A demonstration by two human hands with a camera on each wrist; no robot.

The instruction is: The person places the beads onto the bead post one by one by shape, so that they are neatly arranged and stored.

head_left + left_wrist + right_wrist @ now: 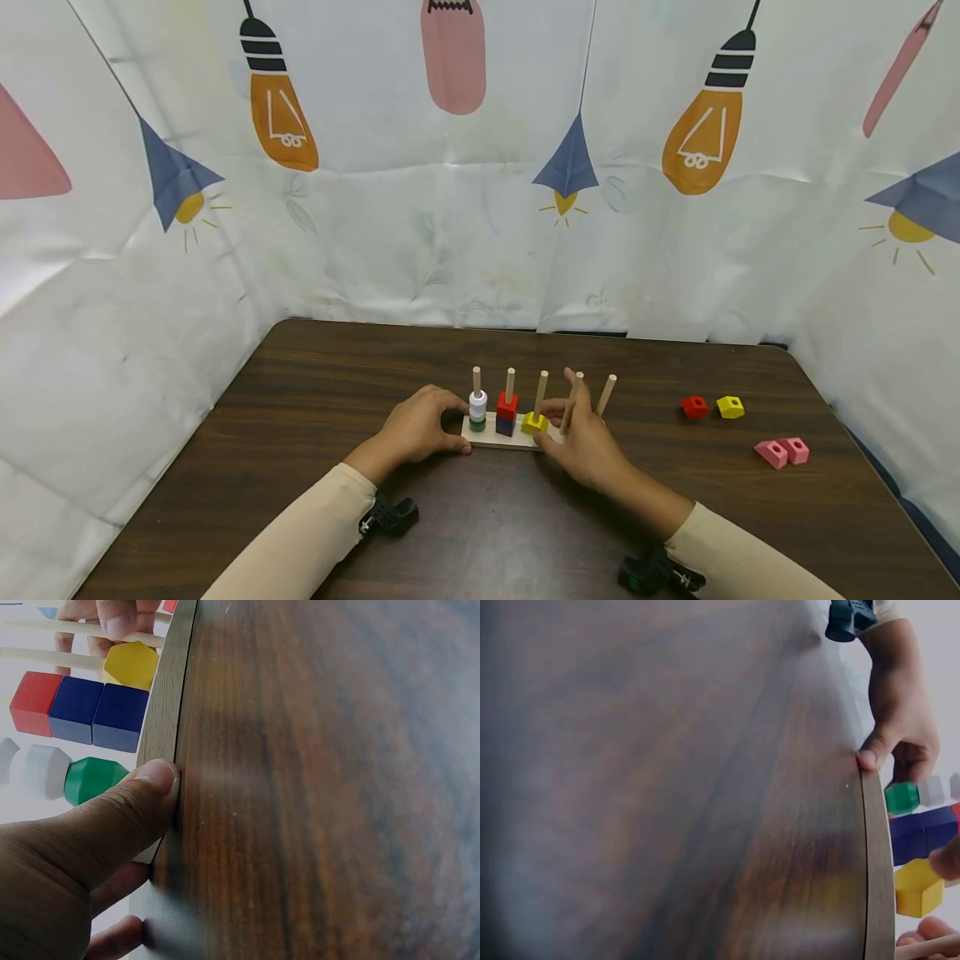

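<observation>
A wooden peg board [498, 440] with several upright pegs lies on the table. My left hand [423, 427] grips its left end, thumb on the front edge. The leftmost peg carries white pieces [477, 403] over a green piece [94, 778]. Red [507, 406] over dark blue blocks [120, 716] fill the second peg. One yellow block [535, 423] sits low on the third. Around that peg, just above the yellow block, my right hand [585, 443] has its thumb and fingers spread loosely. The right hand partly hides the board's right end.
Toward the right side of the brown table [300, 467] lie a red block [694, 407], a yellow block [730, 407] and two pink blocks [793, 451], all with holes. A white printed curtain [450, 242] hangs behind the table and at both sides.
</observation>
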